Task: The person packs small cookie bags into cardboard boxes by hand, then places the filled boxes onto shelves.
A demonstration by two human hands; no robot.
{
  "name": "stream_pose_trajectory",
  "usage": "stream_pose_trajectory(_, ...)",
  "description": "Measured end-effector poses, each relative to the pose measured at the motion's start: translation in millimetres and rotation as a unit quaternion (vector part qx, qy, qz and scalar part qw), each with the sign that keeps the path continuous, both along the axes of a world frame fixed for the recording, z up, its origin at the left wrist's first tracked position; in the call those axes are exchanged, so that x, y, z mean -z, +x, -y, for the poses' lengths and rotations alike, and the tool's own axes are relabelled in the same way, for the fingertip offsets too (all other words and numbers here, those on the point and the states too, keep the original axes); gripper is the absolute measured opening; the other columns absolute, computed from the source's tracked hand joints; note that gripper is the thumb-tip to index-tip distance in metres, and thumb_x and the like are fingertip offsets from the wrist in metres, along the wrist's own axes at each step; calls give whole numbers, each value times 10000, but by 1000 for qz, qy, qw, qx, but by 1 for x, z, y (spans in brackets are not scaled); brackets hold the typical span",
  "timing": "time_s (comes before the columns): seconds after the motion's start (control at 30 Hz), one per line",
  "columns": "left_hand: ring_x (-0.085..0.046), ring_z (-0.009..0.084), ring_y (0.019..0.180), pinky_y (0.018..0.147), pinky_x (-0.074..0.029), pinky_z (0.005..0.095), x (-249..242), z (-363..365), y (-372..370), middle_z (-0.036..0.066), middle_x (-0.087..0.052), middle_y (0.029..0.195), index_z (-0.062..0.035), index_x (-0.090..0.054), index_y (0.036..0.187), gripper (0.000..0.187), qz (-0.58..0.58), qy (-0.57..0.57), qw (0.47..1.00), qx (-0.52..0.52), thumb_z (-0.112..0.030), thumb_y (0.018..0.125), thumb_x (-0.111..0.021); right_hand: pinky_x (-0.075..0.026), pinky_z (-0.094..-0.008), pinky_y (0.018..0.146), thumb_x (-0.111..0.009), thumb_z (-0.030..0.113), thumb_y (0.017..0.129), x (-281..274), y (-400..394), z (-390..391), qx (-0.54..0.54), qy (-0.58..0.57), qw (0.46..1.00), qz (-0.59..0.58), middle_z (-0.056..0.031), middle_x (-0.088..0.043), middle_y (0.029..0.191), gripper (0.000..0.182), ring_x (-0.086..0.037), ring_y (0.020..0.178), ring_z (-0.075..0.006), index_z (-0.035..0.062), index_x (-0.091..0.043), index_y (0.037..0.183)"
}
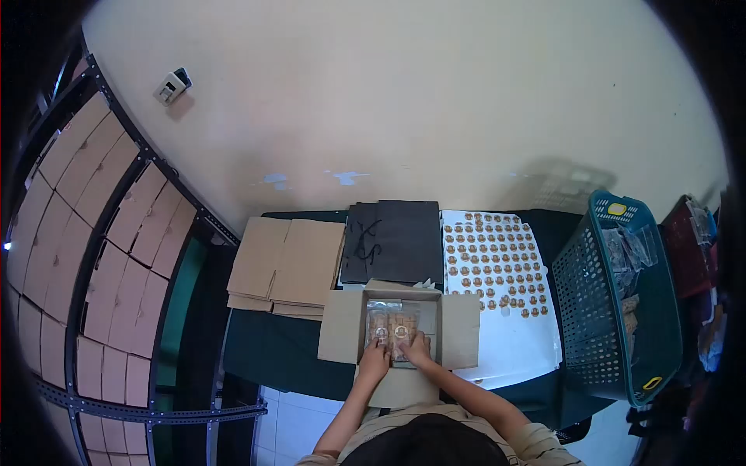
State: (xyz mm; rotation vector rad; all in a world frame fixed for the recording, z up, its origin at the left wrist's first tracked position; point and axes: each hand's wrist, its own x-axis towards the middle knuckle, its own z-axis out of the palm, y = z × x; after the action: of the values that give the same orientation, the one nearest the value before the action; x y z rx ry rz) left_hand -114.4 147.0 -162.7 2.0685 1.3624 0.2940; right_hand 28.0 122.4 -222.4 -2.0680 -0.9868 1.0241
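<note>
An open cardboard box (pixel 460 330) stands in front of me with its flaps folded outward. Inside it, side by side, are two clear plastic packets with brown contents and round labels: a left packet (pixel 378 318) and a right packet (pixel 402 319). My left hand (pixel 374 360) reaches in over the near side, fingers closed on the lower end of the left packet. On the lower end of the right packet, my right hand (pixel 418 351) is closed too. The undersides of both packets and some fingertips are hidden.
Flattened cardboard boxes (pixel 287 256) lie left on the dark table, beside black sheets (pixel 396 241). A white sheet of round stickers (pixel 513 349) lies right. A green basket (pixel 579 311) holding plastic packets stands further right. Metal shelves (pixel 78 326) with cardboard boxes rise at left.
</note>
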Motion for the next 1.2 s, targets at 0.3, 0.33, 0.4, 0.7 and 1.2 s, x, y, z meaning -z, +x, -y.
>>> stream_pose_trajectory(0.3,-382,372,1198,992,-334,395,-12,1,7,223,-361,1325,-34,-449,1230,468,6,59,996,70,-171,797,-566,-373,-451,880,-740,230,675,-13,-2,7,-13,111,993,48,-346,-354,1118,744,-411,1013,-466,-4,-270,1203)
stream_pose_trajectory(0.33,-365,351,1224,1003,-323,392,-4,1,7,210,-347,1346,-66,-463,1230,486,5,34,998,58,-170,773,-589,-391,-446,860,-736,229,678,-14,0,5,-37,98,994,32,-337,-381,1100,722,-436,996,-464,3,-285,1194)
stream_pose_trajectory(0.4,-361,350,1228,1014,-309,393,-2,3,5,198,-356,1346,-79,-475,1220,496,6,5,999,42,-180,753,-605,-434,-428,818,-722,226,695,-10,4,0,-56,88,994,17,-286,-477,1049,644,-512,966,-425,12,-335,1163)
stream_pose_trajectory(0.7,-283,365,1273,1004,-304,461,-22,2,36,139,-244,1423,-112,-421,1257,648,-54,57,993,90,-158,661,-672,-444,-373,848,-596,149,782,-17,29,12,-167,95,967,-168,-217,-528,1134,579,-560,982,-300,1,-351,1286)
stream_pose_trajectory(1.2,-339,354,1233,981,-330,432,-12,-15,30,184,-369,1329,-37,-383,1256,650,-57,-9,993,107,-154,689,-678,-446,-264,797,-553,151,867,-147,135,117,-51,158,954,-250,-73,-593,984,262,-553,909,-125,8,-538,1086)
